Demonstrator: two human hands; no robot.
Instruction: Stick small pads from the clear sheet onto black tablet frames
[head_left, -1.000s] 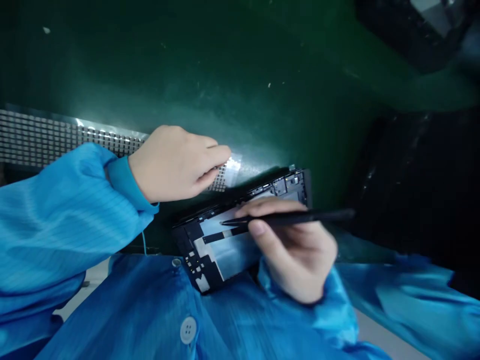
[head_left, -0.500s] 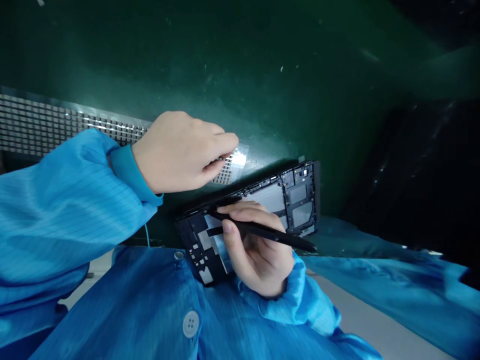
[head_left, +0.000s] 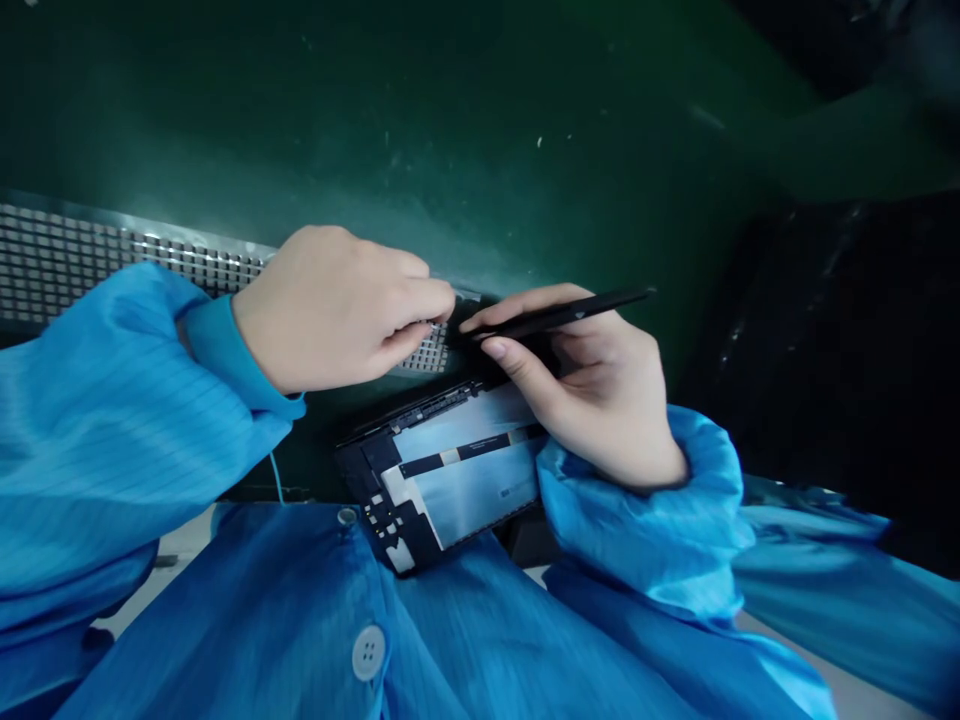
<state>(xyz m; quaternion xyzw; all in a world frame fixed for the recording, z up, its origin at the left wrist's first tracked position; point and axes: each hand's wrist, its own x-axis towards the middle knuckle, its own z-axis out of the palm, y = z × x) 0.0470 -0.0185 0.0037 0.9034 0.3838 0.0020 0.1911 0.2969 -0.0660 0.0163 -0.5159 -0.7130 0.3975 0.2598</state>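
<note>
Hands meet mid-frame: left hand [head_left: 330,305] pinches the end of the gridded strip [head_left: 112,262] on the table [head_left: 487,150], right hand [head_left: 592,390] grips black tweezers [head_left: 562,312] at it. I judge a slipping tip could tear the strip or scratch the phone frame [head_left: 450,470] below.

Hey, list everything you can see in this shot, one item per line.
green surface: one, dark green, top and middle
grid sheet: one, silvery, on it at left
device frame: one, black with grey panels, bottom centre
black tool: one, slim, tip at the sheet's end
dark shape: one, black, right, too blurred to identify
coat: one, blue, bottom
left hand: one, pinching the grid sheet's end
right hand: one, gripping the black tool
</note>
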